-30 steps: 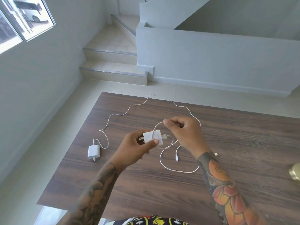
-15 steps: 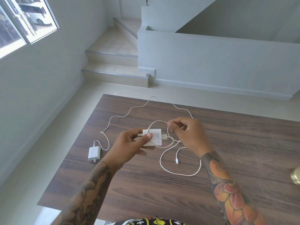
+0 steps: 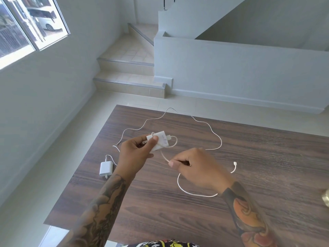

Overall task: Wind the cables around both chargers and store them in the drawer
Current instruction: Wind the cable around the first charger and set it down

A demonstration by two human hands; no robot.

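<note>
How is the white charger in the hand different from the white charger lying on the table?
The held charger is gripped above the table by the left hand; the other charger lies flat, untouched. The held charger has cable looped round it, pinched by the right hand; the other charger's cable trails loose across the wood. Both are white blocks with prongs.

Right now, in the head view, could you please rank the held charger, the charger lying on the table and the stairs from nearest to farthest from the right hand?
From the right hand:
1. Held charger, in the left hand.
2. Charger on the table, far left.
3. Stairs, beyond the table.
</note>
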